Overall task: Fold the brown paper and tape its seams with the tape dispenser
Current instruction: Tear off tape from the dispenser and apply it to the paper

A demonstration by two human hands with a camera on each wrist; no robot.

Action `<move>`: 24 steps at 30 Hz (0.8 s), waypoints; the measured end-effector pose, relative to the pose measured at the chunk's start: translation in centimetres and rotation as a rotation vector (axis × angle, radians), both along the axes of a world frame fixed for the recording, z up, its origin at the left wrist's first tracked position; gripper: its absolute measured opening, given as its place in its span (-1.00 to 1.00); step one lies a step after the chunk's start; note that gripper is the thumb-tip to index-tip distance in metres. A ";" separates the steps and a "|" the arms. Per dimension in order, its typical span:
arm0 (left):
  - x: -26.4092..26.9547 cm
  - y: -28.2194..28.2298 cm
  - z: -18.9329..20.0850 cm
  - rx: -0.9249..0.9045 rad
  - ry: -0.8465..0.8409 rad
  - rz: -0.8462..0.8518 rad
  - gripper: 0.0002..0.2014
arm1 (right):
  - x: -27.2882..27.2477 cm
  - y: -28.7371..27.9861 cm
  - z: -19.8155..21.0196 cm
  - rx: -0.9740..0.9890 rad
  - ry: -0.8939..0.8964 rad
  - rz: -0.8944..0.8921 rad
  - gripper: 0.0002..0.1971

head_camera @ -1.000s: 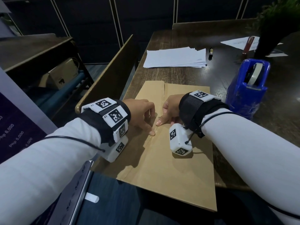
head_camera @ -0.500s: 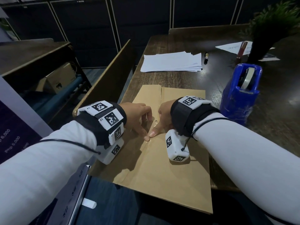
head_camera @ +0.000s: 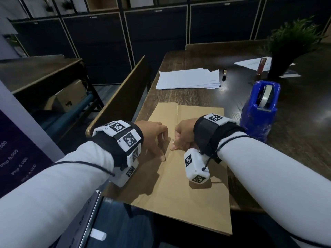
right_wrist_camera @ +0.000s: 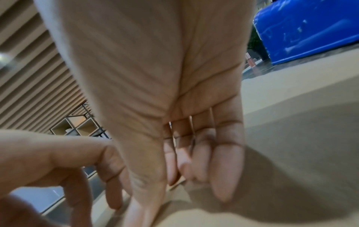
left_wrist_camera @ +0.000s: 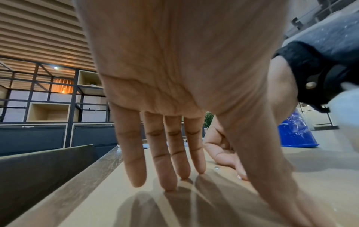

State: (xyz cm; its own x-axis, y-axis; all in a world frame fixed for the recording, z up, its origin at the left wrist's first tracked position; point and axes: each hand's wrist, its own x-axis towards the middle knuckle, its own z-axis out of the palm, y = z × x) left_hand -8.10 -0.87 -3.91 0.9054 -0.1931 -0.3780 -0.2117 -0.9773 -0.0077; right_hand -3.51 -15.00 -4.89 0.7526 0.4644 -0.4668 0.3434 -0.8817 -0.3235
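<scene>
The folded brown paper [head_camera: 179,185] lies flat at the table's near edge, with its seam running up the middle. My left hand [head_camera: 161,147] is left of the seam. Its fingers [left_wrist_camera: 170,161] are straight with their tips on the paper, and its thumb presses beside the seam. My right hand [head_camera: 176,142] is right of the seam, with its fingers [right_wrist_camera: 223,169] curled and its thumb tip pressing the paper. A small shiny speck sits on the seam between the hands. The blue tape dispenser [head_camera: 259,113] stands on the table to the right, with neither hand on it.
A stack of white sheets [head_camera: 188,78] and a black marker [head_camera: 223,74] lie behind the paper. A potted plant [head_camera: 286,51] and more papers are at the back right. A wooden chair back [head_camera: 123,97] stands left of the table. The table edge runs under the paper's near end.
Both hands stay on the seam, and the two thumbs have moved slightly apart along it. The head view has tilted up a little.
</scene>
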 end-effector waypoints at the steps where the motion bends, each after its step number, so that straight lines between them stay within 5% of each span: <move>1: 0.0 -0.1 0.1 0.013 -0.001 0.001 -0.34 | -0.2 -0.1 -0.2 0.057 0.017 -0.019 -0.64; 4: 0.1 0.0 0.3 0.030 0.003 0.013 -0.34 | -0.5 -0.6 0.1 0.235 -0.053 -0.058 -0.70; 7: 0.2 0.2 0.5 0.032 0.020 0.040 -0.35 | -0.5 -0.8 0.7 0.328 -0.157 -0.105 -0.49; 11: 0.3 0.2 0.5 0.032 0.034 0.046 -0.23 | -0.1 -0.6 1.1 0.016 -0.116 -0.031 -0.03; 16: 0.4 0.5 0.3 0.048 0.061 0.025 -0.07 | -0.4 0.2 0.2 -0.188 -0.149 0.073 -0.17; 24: 0.5 0.9 0.0 0.027 0.054 -0.013 -0.09 | 0.5 1.4 -0.2 -0.238 -0.318 0.079 -0.36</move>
